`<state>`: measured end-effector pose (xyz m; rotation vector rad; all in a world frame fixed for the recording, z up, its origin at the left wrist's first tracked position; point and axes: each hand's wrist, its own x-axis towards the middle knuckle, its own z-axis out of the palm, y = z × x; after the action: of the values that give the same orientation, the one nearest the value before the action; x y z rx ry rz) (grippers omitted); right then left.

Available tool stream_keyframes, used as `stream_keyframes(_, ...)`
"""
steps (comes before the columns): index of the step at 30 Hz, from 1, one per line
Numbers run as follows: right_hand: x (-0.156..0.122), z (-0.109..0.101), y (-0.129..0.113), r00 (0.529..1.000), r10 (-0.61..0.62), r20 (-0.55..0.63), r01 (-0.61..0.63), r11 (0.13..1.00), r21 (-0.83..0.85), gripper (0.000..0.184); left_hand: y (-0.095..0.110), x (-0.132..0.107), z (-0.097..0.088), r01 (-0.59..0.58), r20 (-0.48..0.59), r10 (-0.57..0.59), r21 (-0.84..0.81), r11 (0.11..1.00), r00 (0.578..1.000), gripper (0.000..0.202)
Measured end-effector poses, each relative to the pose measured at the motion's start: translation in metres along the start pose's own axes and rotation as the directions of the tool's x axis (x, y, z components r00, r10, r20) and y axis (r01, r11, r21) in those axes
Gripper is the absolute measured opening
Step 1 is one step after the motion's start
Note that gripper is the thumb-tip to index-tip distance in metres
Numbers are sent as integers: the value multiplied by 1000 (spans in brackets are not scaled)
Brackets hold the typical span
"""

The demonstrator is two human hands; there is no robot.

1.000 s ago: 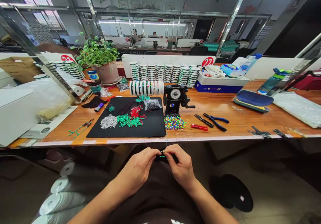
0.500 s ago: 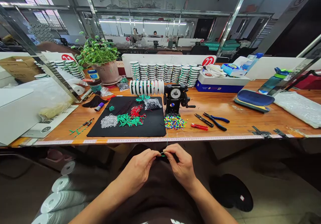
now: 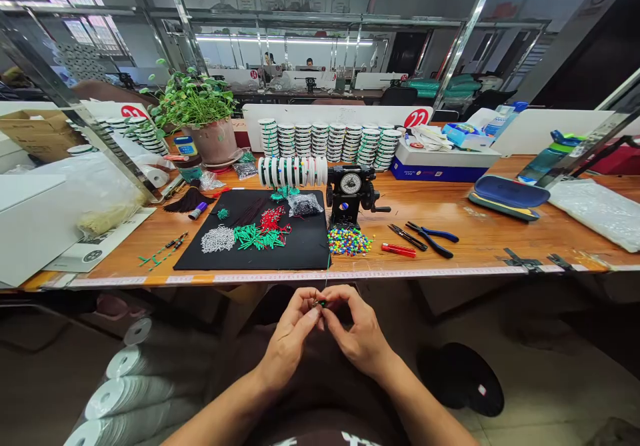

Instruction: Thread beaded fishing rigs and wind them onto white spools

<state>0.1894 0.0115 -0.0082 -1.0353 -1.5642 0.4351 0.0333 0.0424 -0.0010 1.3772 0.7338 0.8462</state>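
Note:
My left hand point(image 3: 291, 336) and my right hand point(image 3: 358, 331) meet below the table's front edge, fingertips pinched together on a small green bead piece point(image 3: 320, 303). A thin green thread point(image 3: 328, 269) runs up from the pinch toward the black winding device point(image 3: 351, 195) on the table. On the black mat point(image 3: 305, 249) lie heaps of silver beads point(image 3: 217, 240), green tube beads point(image 3: 256, 238) and red beads point(image 3: 273, 220). A pile of multicoloured beads point(image 3: 348, 241) sits beside the mat.
Scissors point(image 3: 406, 237), blue-handled pliers point(image 3: 433, 239) and a red tool point(image 3: 398, 250) lie right of the beads. Stacked thread spools point(image 3: 325, 143), a potted plant point(image 3: 197, 116), a blue case point(image 3: 507, 197) and boxes fill the back. A tape measure point(image 3: 350, 275) lines the table edge.
Both hands have closed in on each other; the gap between the fingertips has gone, and the pinch has shifted slightly left and up.

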Motion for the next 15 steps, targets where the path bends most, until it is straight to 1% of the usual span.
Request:
stream_keyframes(1,0,0,0,1000,15,-2,-15,1000,8,19,1,-1,0,4,2,-4,7,1000,1000,20)
stream_keyframes(2,-1,0,-1,1000,23,-4,-23,1000,3,20,3,-2,-1,4,-1,-4,62,998,1000,19)
stream_keyframes(4,-1,2,-1,1000,5,-15,-6,999,-33,19,6,-4,-4,-13,-9,16,257,966,1000,17)
stream_keyframes(6,-3,7,-2,998,-7,-69,4,999,-53,17,6,-7,-7,-37,-15,47,406,913,999,14)
stream_keyframes(7,-4,11,-2,993,6,-114,-11,999,-45,15,6,-8,-8,-43,-18,56,433,900,998,13)
stream_keyframes(8,-7,15,-3,986,39,-162,-43,999,-23,13,5,-9,-9,-44,-28,62,429,902,998,12)
stream_keyframes(10,-12,24,-3,961,145,-233,-135,989,59,8,1,-10,-10,-46,-75,79,372,927,994,12)
stream_keyframes(13,-20,37,-3,920,289,-265,-241,950,200,6,-5,-11,-7,-66,-173,126,315,947,977,15)
stream_keyframes(15,-23,44,-2,900,341,-272,-264,922,283,6,-8,-13,-5,-71,-218,151,336,939,964,16)
